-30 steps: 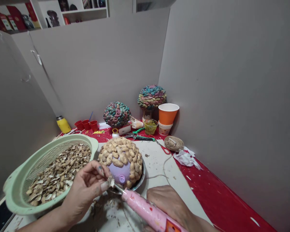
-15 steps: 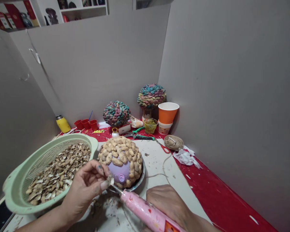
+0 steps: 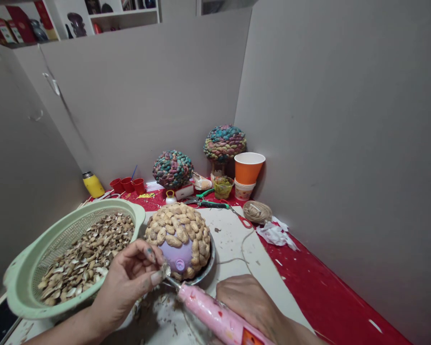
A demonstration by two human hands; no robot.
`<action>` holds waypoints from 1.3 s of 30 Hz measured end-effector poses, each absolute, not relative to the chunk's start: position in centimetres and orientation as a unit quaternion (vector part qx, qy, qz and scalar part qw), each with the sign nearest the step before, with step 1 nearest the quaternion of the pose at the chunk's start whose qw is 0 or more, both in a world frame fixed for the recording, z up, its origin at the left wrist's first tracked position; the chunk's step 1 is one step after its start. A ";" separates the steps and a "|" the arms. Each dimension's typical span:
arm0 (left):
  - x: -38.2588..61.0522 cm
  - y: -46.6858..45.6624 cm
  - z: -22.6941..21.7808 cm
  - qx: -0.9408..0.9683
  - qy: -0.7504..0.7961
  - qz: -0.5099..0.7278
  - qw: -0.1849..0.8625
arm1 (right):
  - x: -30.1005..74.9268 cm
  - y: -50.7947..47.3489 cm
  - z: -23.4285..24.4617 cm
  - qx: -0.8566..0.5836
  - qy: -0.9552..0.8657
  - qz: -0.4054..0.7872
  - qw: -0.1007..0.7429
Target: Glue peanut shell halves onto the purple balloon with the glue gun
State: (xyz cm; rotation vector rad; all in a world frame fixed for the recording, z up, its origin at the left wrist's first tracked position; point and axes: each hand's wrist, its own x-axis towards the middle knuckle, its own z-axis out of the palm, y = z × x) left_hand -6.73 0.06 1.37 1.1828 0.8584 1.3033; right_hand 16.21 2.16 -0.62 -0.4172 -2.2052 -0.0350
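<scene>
My right hand (image 3: pixel 249 302) is closed round a pink hot glue gun (image 3: pixel 215 311), its metal nozzle pointing up and left. Between the thumb and fingers of my left hand (image 3: pixel 132 273) is a peanut shell (image 3: pixel 166 269), held against the nozzle tip. Just behind it a ball (image 3: pixel 175 256) with a lilac surface and a purple knot sits in a metal bowl (image 3: pixel 210 266). Rows of peanut shells (image 3: pixel 183 218) cover its top and right side, while the lilac shows bare at the front left.
To the left stands a green colander (image 3: pixel 140 211) of loose peanut shells (image 3: pixel 93 254). Behind lie pliers (image 3: pixel 213 204), scissors (image 3: pixel 242 219), a twine roll (image 3: pixel 257 212), crumpled tissue (image 3: pixel 275 235), paper cups (image 3: pixel 249 172) and two coloured shell balls (image 3: pixel 173 168). Grey panels (image 3: pixel 147 96) enclose the table.
Hardly anything differs. Both hands keep their hold, with the shell still at the nozzle, and the whole view has shifted very slightly.
</scene>
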 end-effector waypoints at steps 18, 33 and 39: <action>-6.7 -0.1 1.4 0.498 0.373 0.546 0.561 | 16.3 2.2 -1.0 -0.163 -0.865 0.039 0.472; -6.8 -0.3 1.3 0.523 0.389 0.523 0.549 | 16.2 2.1 -1.2 -0.165 -0.864 0.048 0.474; -6.6 -0.3 1.5 0.523 0.391 0.521 0.550 | 16.3 2.2 -1.8 -0.174 -0.866 0.061 0.466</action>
